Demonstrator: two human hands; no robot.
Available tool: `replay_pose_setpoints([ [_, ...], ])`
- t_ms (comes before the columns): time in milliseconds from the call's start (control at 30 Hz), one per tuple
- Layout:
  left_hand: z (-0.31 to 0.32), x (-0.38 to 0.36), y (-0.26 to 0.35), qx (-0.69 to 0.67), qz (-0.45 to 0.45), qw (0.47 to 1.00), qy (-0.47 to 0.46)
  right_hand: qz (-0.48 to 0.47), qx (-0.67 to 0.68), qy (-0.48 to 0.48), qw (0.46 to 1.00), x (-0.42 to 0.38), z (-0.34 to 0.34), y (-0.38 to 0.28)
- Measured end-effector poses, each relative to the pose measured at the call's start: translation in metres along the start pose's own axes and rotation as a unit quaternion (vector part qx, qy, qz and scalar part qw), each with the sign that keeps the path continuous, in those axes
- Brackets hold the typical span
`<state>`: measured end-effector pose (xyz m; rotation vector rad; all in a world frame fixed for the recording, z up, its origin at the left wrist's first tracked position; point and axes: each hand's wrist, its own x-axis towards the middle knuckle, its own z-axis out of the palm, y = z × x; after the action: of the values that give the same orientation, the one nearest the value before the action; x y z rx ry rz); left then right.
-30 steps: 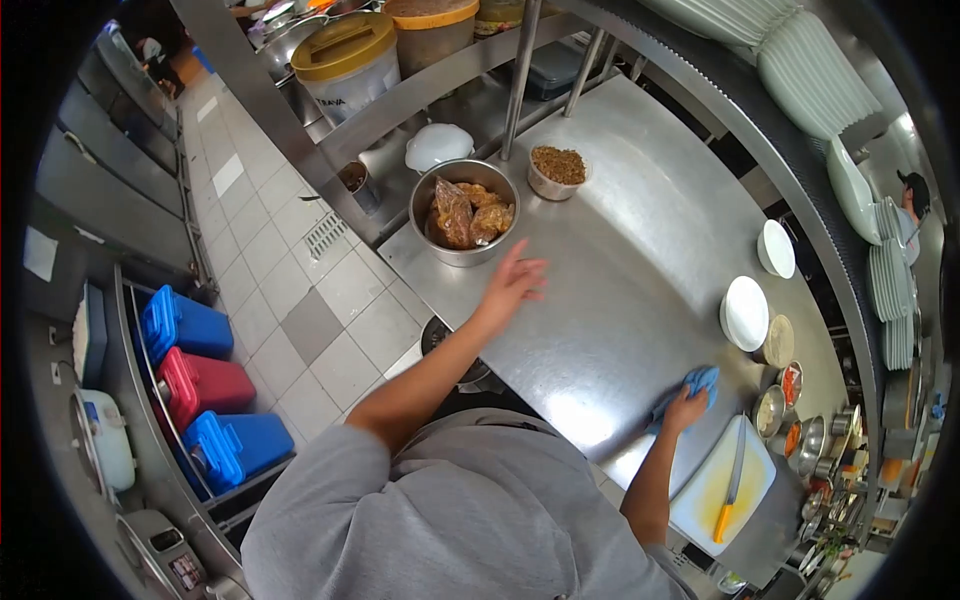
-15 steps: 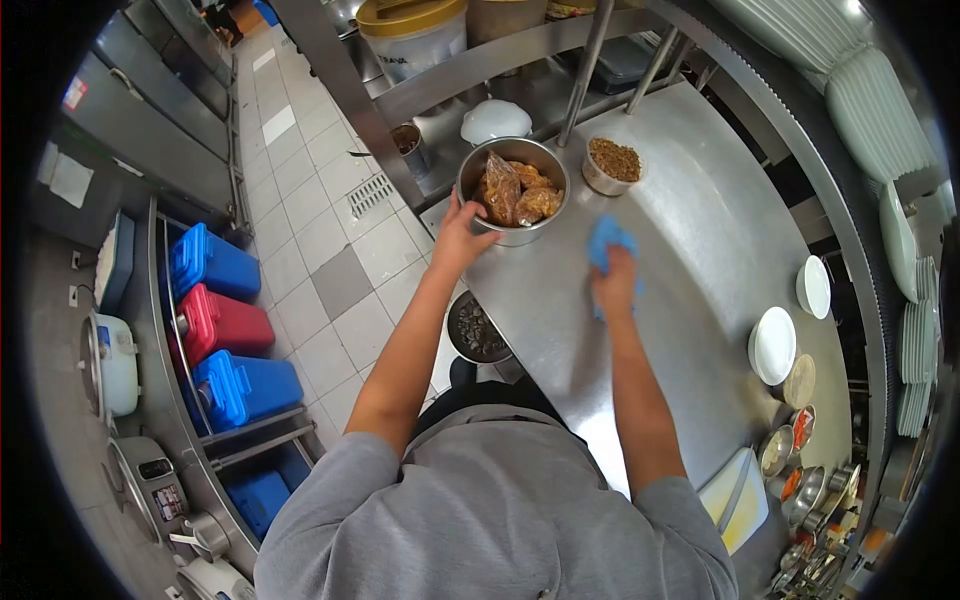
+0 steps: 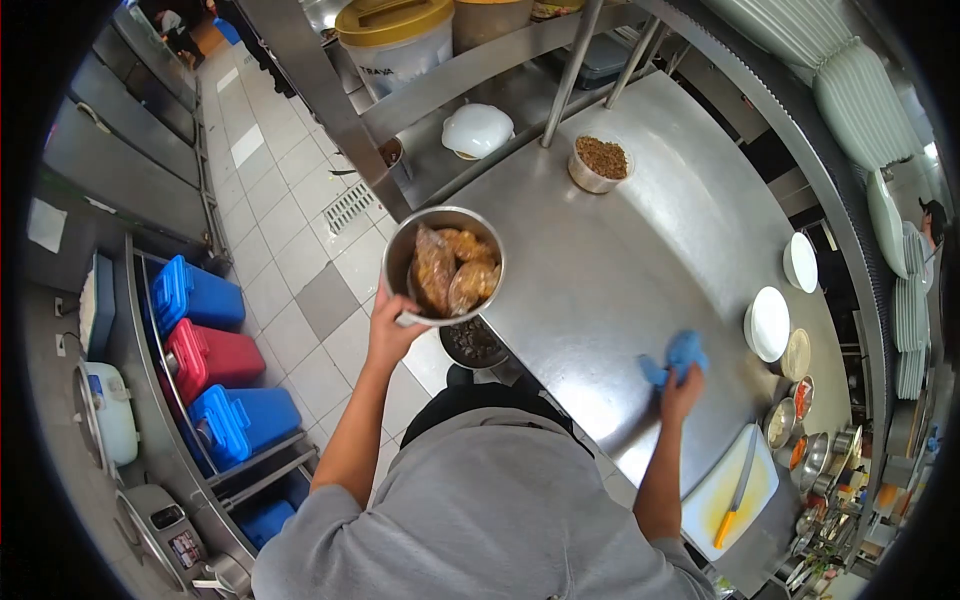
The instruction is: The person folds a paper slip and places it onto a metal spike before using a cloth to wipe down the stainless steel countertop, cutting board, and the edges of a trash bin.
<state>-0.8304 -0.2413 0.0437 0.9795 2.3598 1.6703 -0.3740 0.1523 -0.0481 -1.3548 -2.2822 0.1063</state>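
My left hand (image 3: 392, 328) grips the rim of a round metal pot (image 3: 400, 245), fingers closed on its near left side. Inside the pot lie several plastic bags of orange-brown food (image 3: 450, 268). The pot is held out past the left edge of the steel counter (image 3: 580, 270), over the floor. Over on the right, my right hand (image 3: 682, 390) is closed on a crumpled blue cloth (image 3: 682, 358) at the countertop. A clear tub of brown crumbly food (image 3: 602, 162) stands toward the back of the counter.
White bowls (image 3: 766, 325) stand at the counter's right edge. A yellow-handled knife (image 3: 735, 500) lies on a white cutting board (image 3: 700, 522) near my right arm. Below the counter edge is a container with dark contents (image 3: 474, 343). Lidded blue and red bins (image 3: 215, 345) line the left.
My left hand has lifted the pot off the counter corner and brought it left and nearer to me. My right hand has moved the blue cloth right and nearer across the counter.
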Motion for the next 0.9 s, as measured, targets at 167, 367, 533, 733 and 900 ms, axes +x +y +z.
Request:
replay_pose_setpoints([
  [167,-0.052,-0.056,0.017,-0.094,-0.17,0.979,0.069,0.203,-0.16,0.1,0.961,0.02,-0.005,0.013],
  [367,-0.119,-0.105,0.027,0.025,-0.153,0.981,0.115,0.059,-0.109,0.099,0.987,0.083,0.084,-0.078],
  [533,-0.141,-0.126,0.041,0.083,-0.149,0.975,0.145,-0.117,0.07,0.038,0.99,0.128,0.151,-0.299],
  [733,-0.147,-0.15,0.039,0.055,-0.175,0.97,0.157,-0.319,0.183,-0.116,0.922,0.073,0.191,-0.489],
  [900,-0.147,-0.145,0.039,0.016,-0.184,0.971,0.15,-0.367,0.248,-0.215,0.87,0.017,0.14,-0.494],
])
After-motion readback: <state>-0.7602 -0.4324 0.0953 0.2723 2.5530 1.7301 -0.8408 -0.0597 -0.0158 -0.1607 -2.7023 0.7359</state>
